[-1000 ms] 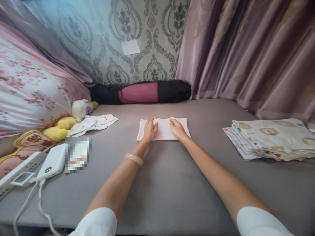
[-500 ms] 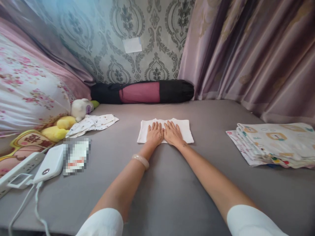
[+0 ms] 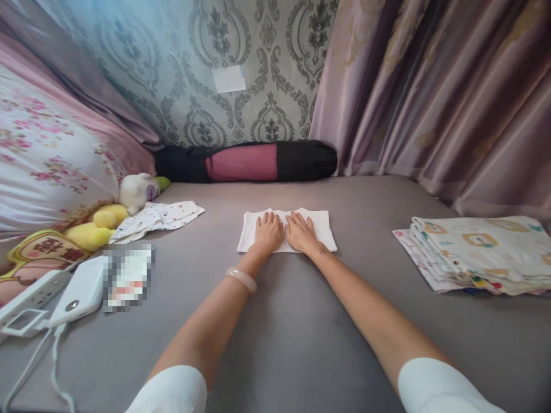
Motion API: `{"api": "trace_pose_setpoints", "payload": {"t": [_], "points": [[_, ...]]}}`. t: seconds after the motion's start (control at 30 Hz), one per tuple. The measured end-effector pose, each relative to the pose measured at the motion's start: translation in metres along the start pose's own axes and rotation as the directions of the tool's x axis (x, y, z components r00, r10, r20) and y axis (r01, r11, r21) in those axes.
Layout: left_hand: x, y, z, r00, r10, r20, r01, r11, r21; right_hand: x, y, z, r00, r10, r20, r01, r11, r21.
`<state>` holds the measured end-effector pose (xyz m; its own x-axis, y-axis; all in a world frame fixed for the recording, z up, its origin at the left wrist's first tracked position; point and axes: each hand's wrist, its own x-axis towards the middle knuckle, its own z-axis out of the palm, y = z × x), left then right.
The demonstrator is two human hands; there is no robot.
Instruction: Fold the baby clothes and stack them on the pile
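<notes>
A white folded cloth (image 3: 323, 228) lies flat on the grey bed sheet (image 3: 284, 321), straight in front of me. My left hand (image 3: 269, 232) rests palm down on its left half, fingers stretched out. Beside it my right hand (image 3: 300, 230) lies flat on the right half, with its fingers slightly spread. The two hands are close together near the cloth's middle and cover part of it. A pale bangle (image 3: 241, 280) circles my left wrist.
At right sits a stack of folded printed cloths (image 3: 477, 252). On the left are a spotted cloth (image 3: 159, 219), plush toys (image 3: 92, 232), a white power bank (image 3: 81, 289) with cables and a power strip (image 3: 37, 292). A black and pink roll (image 3: 245, 162) lies along the wall.
Both hands stay flat on the white cloth, almost unmoved. The whole view has shifted slightly, with things at left appearing a little further left.
</notes>
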<state>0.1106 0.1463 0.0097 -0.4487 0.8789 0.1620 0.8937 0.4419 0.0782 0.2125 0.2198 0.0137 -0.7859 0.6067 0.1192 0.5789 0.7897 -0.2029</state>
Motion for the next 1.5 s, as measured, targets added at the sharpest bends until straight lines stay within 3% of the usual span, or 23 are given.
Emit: {"api": "trace_pose_setpoints", "payload": {"t": [0.1, 0.27, 0.67, 0.93, 1.13, 1.5], "points": [[0.003, -0.004, 0.001, 0.997, 0.056, -0.057, -0.057, 0.998, -0.009, 0.001, 0.0, 0.0, 0.998, -0.024, -0.053, 0.023, 1.0, -0.018], [0.005, -0.011, 0.01, 0.989, 0.143, 0.045, -0.14, 0.989, -0.053, 0.0, 0.002, 0.005, 0.998, -0.06, -0.002, 0.06, 0.998, 0.0], [0.002, -0.01, 0.012, 0.998, 0.056, -0.026, -0.057, 0.997, -0.049, 0.002, -0.001, -0.001, 0.999, -0.04, 0.027, 0.04, 0.999, 0.011], [0.003, -0.01, 0.013, 0.999, 0.042, 0.011, -0.041, 0.998, -0.044, 0.001, -0.003, 0.009, 0.996, -0.015, -0.082, 0.014, 1.0, -0.014], [-0.001, -0.009, 0.01, 0.999, 0.011, -0.039, -0.013, 0.999, -0.032, 0.002, -0.001, 0.007, 0.999, -0.009, -0.042, 0.009, 1.0, 0.006], [-0.01, -0.03, 0.009, 0.996, -0.084, 0.021, 0.084, 0.996, 0.002, -0.007, 0.007, 0.006, 0.996, 0.078, -0.047, -0.079, 0.997, -0.018]]}}
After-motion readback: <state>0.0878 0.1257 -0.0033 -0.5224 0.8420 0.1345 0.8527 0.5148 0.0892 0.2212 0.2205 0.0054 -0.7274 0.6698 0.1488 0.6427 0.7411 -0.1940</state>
